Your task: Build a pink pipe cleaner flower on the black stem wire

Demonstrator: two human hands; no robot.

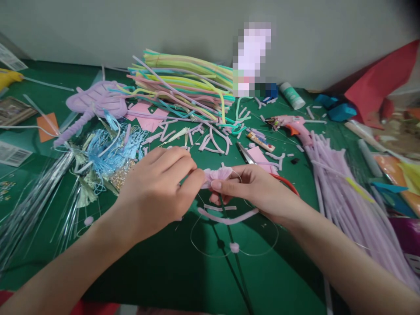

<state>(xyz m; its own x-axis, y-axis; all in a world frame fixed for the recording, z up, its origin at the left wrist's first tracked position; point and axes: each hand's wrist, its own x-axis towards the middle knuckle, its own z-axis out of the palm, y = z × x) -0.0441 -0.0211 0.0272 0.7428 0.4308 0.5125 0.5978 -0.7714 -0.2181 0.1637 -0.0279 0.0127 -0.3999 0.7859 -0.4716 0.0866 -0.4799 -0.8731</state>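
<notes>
Between my hands, above the green table, is a small lavender piece of fuzzy pipe cleaner [218,174], bent into a flower-like shape. My right hand [252,186] pinches it between thumb and fingers. At its left end, the curled fingers of my left hand [164,181] close on it; their tips are partly hidden. A thin clear wire loop [273,245] hangs below my right hand, with a small lavender fuzzy ball [234,248] at its bottom. A curved lavender pipe cleaner [228,220] shows just beneath the hands. One dark thin stem or cord runs down toward me.
Multicoloured pipe cleaners [187,83] are heaped at the back. A pink glue gun [292,124] lies right, beside a lavender pipe-cleaner bundle [348,197]. Red-handled scissors [244,153] lie behind my right hand. Blue tassels [108,148] and a lavender woven shape [96,100] are left.
</notes>
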